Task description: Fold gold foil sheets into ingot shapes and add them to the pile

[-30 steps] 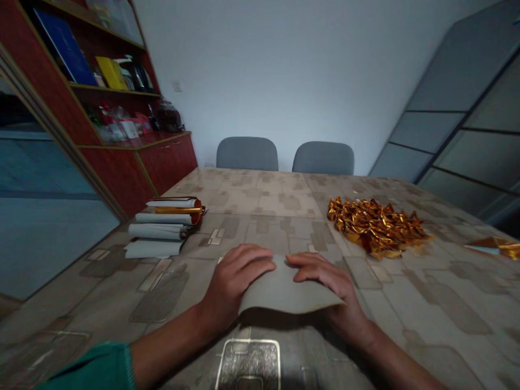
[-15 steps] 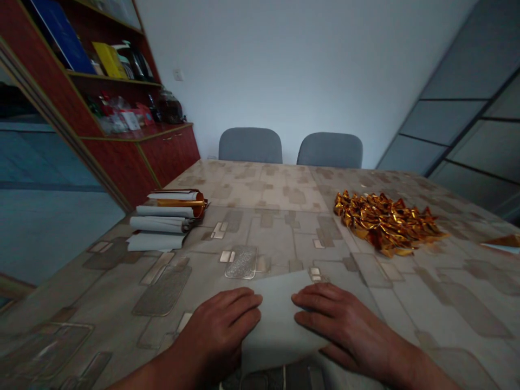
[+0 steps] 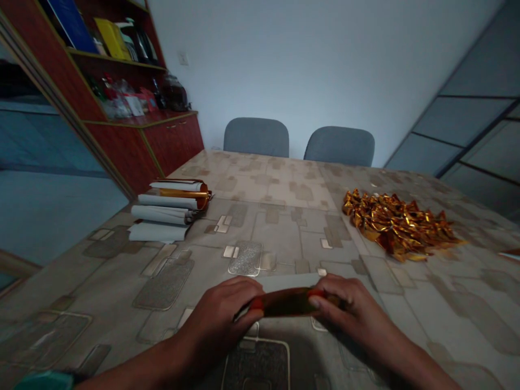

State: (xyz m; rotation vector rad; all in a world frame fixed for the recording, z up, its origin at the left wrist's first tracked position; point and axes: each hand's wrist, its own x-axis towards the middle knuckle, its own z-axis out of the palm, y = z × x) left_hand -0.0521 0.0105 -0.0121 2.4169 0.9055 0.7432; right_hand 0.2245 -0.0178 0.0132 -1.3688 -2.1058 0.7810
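Between my hands is a sheet of foil paper (image 3: 287,302), pale on one side and shiny gold-orange on the other. Its near edge is turned up so that a gold strip faces me, while the pale side (image 3: 284,281) shows behind. My left hand (image 3: 227,306) pinches the left end, thumb in front and fingers behind. At the right end, my right hand (image 3: 345,306) grips the sheet in the same way. Shadow and the fingers hide parts of the fold.
A heap of folded gold foil pieces (image 3: 400,225) lies to the right on the patterned tablecloth (image 3: 268,216). Curled foil sheets (image 3: 166,203) are stacked at the left. Two grey chairs (image 3: 255,136) stand beyond the far edge, with a red cabinet (image 3: 174,143) at back left.
Both hands have gone from lying on the flat pale sheet to pinching its ends. The near edge has come up, exposing the gold side. The view has shifted slightly.
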